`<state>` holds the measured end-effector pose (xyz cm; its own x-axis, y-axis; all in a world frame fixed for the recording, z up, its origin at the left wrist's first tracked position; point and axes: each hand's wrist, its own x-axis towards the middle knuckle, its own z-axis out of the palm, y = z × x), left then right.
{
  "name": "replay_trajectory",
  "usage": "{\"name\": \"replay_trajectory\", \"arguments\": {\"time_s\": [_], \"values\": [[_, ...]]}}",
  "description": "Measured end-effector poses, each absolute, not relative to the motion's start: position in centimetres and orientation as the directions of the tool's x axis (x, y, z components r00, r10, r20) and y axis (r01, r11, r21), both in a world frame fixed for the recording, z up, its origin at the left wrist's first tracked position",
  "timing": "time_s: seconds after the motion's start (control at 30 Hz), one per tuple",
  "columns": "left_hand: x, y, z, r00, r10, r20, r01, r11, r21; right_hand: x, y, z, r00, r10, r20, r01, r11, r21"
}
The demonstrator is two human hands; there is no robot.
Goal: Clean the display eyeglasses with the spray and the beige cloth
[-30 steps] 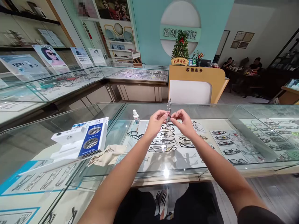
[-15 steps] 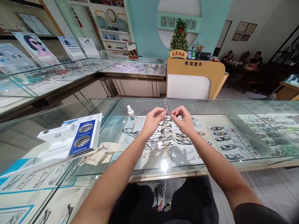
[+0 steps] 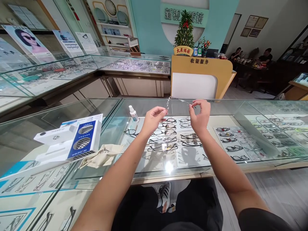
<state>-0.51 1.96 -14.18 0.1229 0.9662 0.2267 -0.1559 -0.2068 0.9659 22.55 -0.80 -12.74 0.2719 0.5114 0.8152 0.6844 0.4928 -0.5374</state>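
Note:
Between my two hands a thin-framed pair of glasses [image 3: 168, 102] is held up above the glass display counter [image 3: 166, 166]. My left hand [image 3: 154, 118] pinches the frame near its lens end. Farther right, my right hand [image 3: 201, 113] pinches the tip of one temple arm, which stretches out sideways. The lenses are seen nearly edge-on. Below the hands, under the glass, lie rows of dark-framed glasses [image 3: 163, 140]. A white spray bottle [image 3: 133, 113] stands on the counter to the left of my left hand.
A cream cloth [image 3: 102, 155] lies on the counter at left, beside a blue and white box [image 3: 84, 141]. More frames [image 3: 234, 148] sit under glass at right. Beyond stands a yellow cashier desk [image 3: 226, 72]; two people [image 3: 266, 57] sit at the far right.
My right hand has moved right and slightly up, swinging the temple arm outward from the frame. My left hand has shifted a little left, still pinching the glasses. The view has tilted slightly downward.

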Motion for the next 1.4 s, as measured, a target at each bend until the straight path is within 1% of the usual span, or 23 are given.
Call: {"name": "replay_trajectory", "arguments": {"time_s": [0.07,0.1,0.17,0.27,0.37,0.43,0.5,0.57,0.8,0.93,1.03,1.13,1.3,1.4], "values": [[-0.4,1.9,-14.1,0.085,0.965,0.248,-0.172,-0.230,0.958,22.1,-1.2,-12.8,0.249,0.439,0.863,0.725,0.506,-0.467],[-0.4,1.9,-14.1,0.063,0.962,0.264,-0.170,-0.250,0.953,21.9,-1.4,-12.9,0.230,0.430,0.873,0.733,0.513,-0.446],[-0.5,1.9,-14.0,0.023,0.952,0.304,-0.152,-0.298,0.943,21.2,-1.8,-13.2,0.171,0.462,0.870,0.723,0.541,-0.430],[-0.4,1.6,-13.8,-0.008,0.939,0.343,-0.129,-0.341,0.931,20.1,-2.3,-13.7,-0.002,0.537,0.843,0.659,0.635,-0.403],[-0.1,1.2,-13.7,-0.004,0.934,0.357,-0.145,-0.354,0.924,18.9,-2.8,-14.5,-0.174,0.541,0.822,0.608,0.716,-0.343],[0.1,0.9,-13.6,0.000,0.930,0.367,-0.158,-0.362,0.919,18.2,-3.0,-14.9,-0.230,0.543,0.808,0.577,0.745,-0.336],[0.3,0.7,-13.6,0.007,0.928,0.373,-0.157,-0.367,0.917,17.8,-3.2,-15.2,-0.257,0.560,0.788,0.534,0.761,-0.367],[0.4,0.5,-13.6,0.011,0.926,0.378,-0.139,-0.373,0.917,17.6,-3.4,-15.4,-0.247,0.590,0.769,0.519,0.751,-0.409],[0.4,1.0,-14.1,-0.013,0.904,0.427,-0.089,-0.427,0.900,17.9,-3.2,-15.8,-0.103,0.697,0.709,0.586,0.619,-0.524],[0.5,1.1,-14.3,0.041,0.895,0.445,-0.072,-0.441,0.894,18.4,-2.8,-15.8,0.006,0.706,0.708,0.588,0.570,-0.574],[0.6,1.0,-14.3,0.094,0.893,0.440,-0.074,-0.434,0.898,18.7,-2.7,-15.4,0.059,0.691,0.721,0.596,0.555,-0.580],[0.6,0.9,-14.3,0.133,0.901,0.414,-0.098,-0.403,0.910,18.9,-2.8,-14.8,0.041,0.678,0.734,0.613,0.563,-0.554],[0.5,0.7,-14.1,0.186,0.916,0.355,-0.141,-0.332,0.933,18.9,-2.7,-14.7,-0.060,0.689,0.723,0.627,0.590,-0.510],[0.4,0.6,-13.8,0.185,0.929,0.319,-0.136,-0.298,0.945,18.8,-2.5,-14.9,-0.076,0.701,0.710,0.628,0.587,-0.512]]}}
